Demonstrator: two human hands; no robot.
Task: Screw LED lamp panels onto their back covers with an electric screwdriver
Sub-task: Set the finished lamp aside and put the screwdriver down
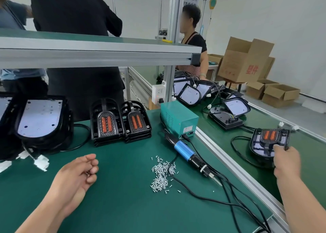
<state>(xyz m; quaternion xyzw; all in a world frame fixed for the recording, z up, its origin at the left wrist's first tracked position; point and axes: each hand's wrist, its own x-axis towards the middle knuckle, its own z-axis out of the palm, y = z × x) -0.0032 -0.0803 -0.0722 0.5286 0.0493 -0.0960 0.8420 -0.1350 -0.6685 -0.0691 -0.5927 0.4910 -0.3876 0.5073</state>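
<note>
My right hand (285,160) grips the near edge of a black lamp assembly (269,141) with two orange strips, lying on the conveyor belt at the right. My left hand (79,174) rests palm-up on the green mat with fingers curled around a few small screws. The electric screwdriver (190,155), blue-bodied with a black tip end, lies on the mat between my hands, untouched. A loose pile of silver screws (161,174) lies just left of it. Two stacks of black panels with orange strips (120,121) stand at the back of the mat. Black back covers with white plates (38,119) are stacked at the left.
A teal power box (178,119) stands behind the screwdriver, and black cables (220,202) trail across the mat toward me. More lamp assemblies (192,93) lie farther along the conveyor. An aluminium shelf (98,52) spans overhead. People stand behind the bench; cardboard boxes (247,59) are at the far right.
</note>
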